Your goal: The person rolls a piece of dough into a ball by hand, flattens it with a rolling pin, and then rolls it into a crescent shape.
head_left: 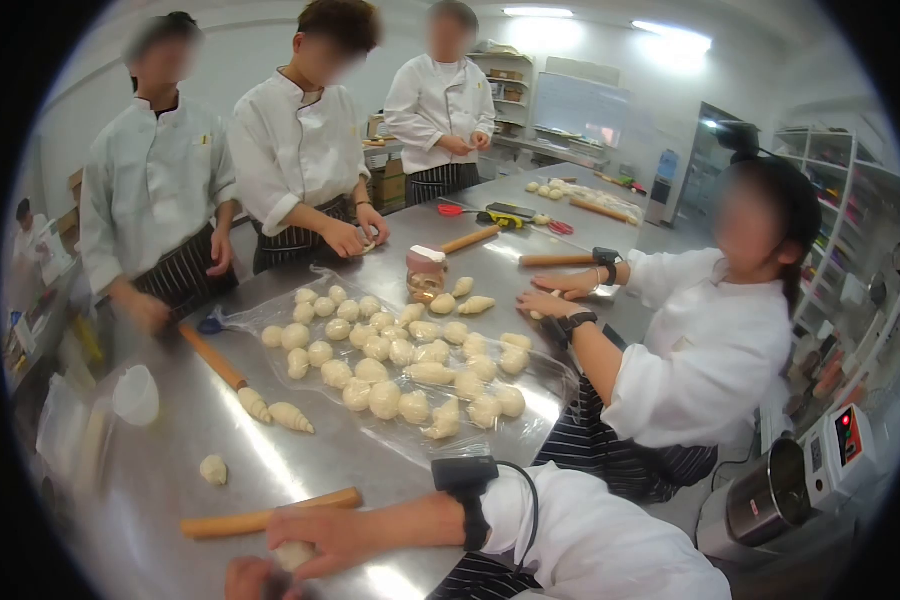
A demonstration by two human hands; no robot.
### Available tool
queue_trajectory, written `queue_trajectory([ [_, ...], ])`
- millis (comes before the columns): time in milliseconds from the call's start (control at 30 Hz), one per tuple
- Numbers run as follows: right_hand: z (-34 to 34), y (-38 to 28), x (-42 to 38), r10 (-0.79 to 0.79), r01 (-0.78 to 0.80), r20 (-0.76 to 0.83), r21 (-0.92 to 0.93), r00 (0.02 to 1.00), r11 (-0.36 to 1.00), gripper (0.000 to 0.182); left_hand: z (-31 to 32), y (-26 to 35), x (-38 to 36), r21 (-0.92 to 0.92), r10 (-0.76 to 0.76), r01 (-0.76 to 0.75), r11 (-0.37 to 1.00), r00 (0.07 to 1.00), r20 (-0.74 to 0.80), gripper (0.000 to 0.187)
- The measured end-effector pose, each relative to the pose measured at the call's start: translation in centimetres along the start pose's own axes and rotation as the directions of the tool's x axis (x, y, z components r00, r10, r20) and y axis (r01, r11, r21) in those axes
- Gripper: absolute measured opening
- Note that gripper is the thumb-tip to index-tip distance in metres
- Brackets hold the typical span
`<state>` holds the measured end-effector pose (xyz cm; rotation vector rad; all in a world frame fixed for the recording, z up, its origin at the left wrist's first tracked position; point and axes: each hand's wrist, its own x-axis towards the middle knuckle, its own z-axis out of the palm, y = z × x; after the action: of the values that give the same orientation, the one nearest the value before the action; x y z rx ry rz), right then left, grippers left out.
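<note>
At the bottom of the head view, my right hand (332, 538) curls its fingers around a pale dough ball (295, 556). My left hand (252, 578), partly cut off by the lower edge and a little blurred, is closed against the near side of the same dough. Just behind my hands lies a wooden rolling pin (270, 512) on the steel table (160, 480). A single dough piece (213, 469) sits farther left. Beyond, many dough balls (384, 400) rest on and under clear plastic sheeting (370, 430).
Two shaped dough rolls (290, 417) lie by another rolling pin (213, 357). A jar (426, 273) stands behind the dough balls. A co-worker (705, 320) works at the right; several others stand across the table. A plastic cup (136, 394) is at the left, a steel pot machine (770, 495) at the right.
</note>
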<state>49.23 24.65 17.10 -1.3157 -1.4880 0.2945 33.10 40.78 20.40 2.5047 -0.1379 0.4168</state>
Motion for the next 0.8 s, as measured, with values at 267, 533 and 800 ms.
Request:
queue_trajectory([
  [267, -0.2, -3.2, 0.4, 0.359, -0.367, 0.085, 0.115, 0.930, 0.923, 0.048, 1.0, 1.3, -0.5, 0.010, -0.108, 0.108, 0.994, 0.993, 0.042, 0.068],
  [533, 0.2, -1.9, 0.2, 0.188, -0.295, 0.236, 0.606, 0.954, 0.739, 0.058, 0.5, 2.8, 0.9, -0.045, -0.105, 0.103, 0.994, 0.993, -0.044, 0.052],
  [800, -0.2, -0.3, -0.1, 0.111, -0.112, 0.015, 0.178, 0.994, 0.978, 0.055, 1.6, -2.3, -0.1, -0.094, 0.048, -0.079, 0.992, 0.953, -0.298, 0.021],
])
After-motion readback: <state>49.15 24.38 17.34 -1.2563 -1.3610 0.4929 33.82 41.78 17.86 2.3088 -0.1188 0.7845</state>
